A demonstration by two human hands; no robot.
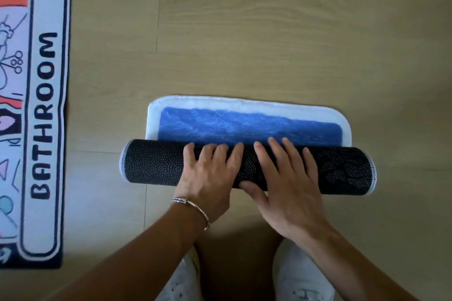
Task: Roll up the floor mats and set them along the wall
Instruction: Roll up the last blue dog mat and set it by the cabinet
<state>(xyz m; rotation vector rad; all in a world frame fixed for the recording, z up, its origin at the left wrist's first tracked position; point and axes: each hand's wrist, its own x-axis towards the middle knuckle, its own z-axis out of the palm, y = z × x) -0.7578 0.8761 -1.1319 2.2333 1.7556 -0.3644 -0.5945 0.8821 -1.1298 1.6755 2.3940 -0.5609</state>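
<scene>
Two white shoes (303,276) are standing at the bottom edge on a wooden floor (269,32). Just beyond, the left hand (210,173) and right hand (286,183) are lying flat, fingers spread, pressing on the blue mat (247,124), mostly rolled, its dark dotted backing outward. A flat bathroom mat (36,117) is lying well apart, far left.
</scene>
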